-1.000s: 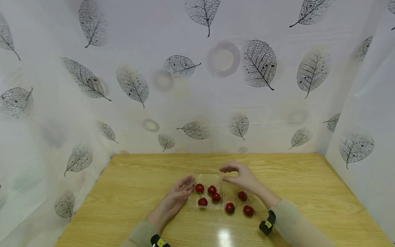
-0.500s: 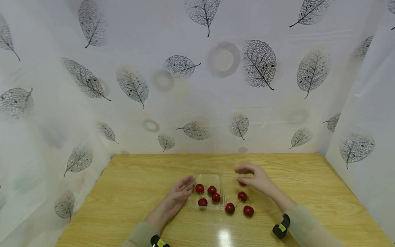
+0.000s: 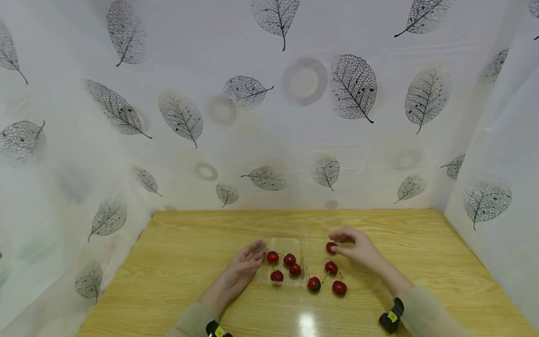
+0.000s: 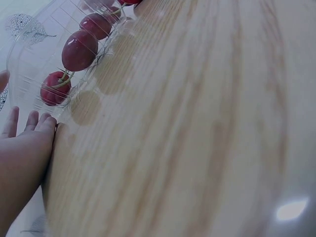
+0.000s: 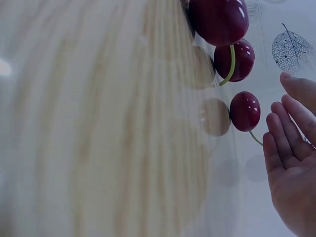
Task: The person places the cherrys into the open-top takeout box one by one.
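Observation:
A clear plastic container holds several dark red cherries in the head view. My left hand lies along its left side, fingers extended, fingertips at the wall; the left wrist view shows this hand beside the see-through wall. To the right of the container, my right hand reaches round a loose cherry, thumb and fingers spread apart. In the right wrist view the right hand has its fingers stretched, with a stemmed cherry just beyond the fingertips.
Three more loose cherries lie nearer to me: one in the middle, one by the container's corner and one at the right. The wooden table is bordered by a leaf-patterned white sheet.
My right hand has moved from above the container's right edge rightward and slightly down to the far loose cherry. The left hand and container have stayed put.

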`<state>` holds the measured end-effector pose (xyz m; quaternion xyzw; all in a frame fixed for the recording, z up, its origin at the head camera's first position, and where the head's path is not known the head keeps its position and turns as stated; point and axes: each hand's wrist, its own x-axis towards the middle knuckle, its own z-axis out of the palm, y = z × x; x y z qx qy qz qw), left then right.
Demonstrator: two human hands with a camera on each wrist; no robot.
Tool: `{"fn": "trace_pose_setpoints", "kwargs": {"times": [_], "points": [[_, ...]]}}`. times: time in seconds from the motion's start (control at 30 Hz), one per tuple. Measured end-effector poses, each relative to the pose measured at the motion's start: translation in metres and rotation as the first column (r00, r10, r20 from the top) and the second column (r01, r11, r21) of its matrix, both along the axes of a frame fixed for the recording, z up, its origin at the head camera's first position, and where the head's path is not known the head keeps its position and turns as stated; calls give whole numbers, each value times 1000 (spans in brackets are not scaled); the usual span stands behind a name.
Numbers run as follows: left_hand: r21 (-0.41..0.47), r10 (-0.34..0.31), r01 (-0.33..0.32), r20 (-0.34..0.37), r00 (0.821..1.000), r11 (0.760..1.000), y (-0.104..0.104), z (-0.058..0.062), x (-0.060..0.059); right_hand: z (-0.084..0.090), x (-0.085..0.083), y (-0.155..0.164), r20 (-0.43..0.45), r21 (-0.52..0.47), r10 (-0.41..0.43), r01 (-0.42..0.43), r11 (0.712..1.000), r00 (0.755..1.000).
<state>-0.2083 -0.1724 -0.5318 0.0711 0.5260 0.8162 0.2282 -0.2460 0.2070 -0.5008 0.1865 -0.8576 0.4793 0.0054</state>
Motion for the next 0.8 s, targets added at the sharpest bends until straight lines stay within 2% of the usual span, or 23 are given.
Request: {"fn": "trace_pose_setpoints", "kwargs": {"times": [0.23, 0.8], "points": [[-8, -9, 9, -24, 1000, 1000, 0, -2, 1, -9, -1, 1, 55, -12, -10, 10, 1000, 998], [-3, -21, 21, -37, 999, 1000, -2, -3, -1, -18, -3, 4, 14, 41, -50, 49, 998, 999]]}}
